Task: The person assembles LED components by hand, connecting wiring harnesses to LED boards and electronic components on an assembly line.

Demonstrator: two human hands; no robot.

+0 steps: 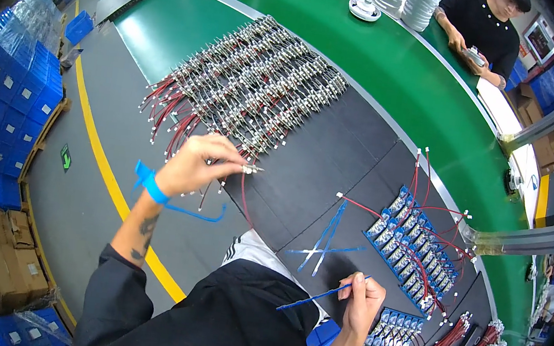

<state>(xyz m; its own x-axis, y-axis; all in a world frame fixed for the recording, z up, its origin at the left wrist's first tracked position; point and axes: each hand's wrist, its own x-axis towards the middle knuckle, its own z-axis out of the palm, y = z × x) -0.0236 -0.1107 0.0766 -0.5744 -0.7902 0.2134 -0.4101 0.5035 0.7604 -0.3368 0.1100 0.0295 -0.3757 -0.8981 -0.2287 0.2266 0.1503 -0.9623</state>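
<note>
My left hand (204, 159), with a blue wrist strap (153, 186) on its wrist, pinches a small silvery metal part (250, 169) between thumb and fingers. A dark red wire (244, 200) hangs down from that part. Just beyond the hand, rows of similar metal parts with red wires (253, 87) cover the dark mat (315, 143). My right hand (362, 297) is closed on a thin blue strip (309, 302), which points left across my lap. Several like strips (325, 241) lie crossed on the mat beyond it.
Panels of small blue circuit boards (413, 245) with red wires lie at the right, and another panel (392, 336) sits nearer. Bundles of red wires (448, 341) lie farther right. A co-worker (484, 32) handles a white item across the green table (434, 75). Blue bins (3, 91) stand stacked left.
</note>
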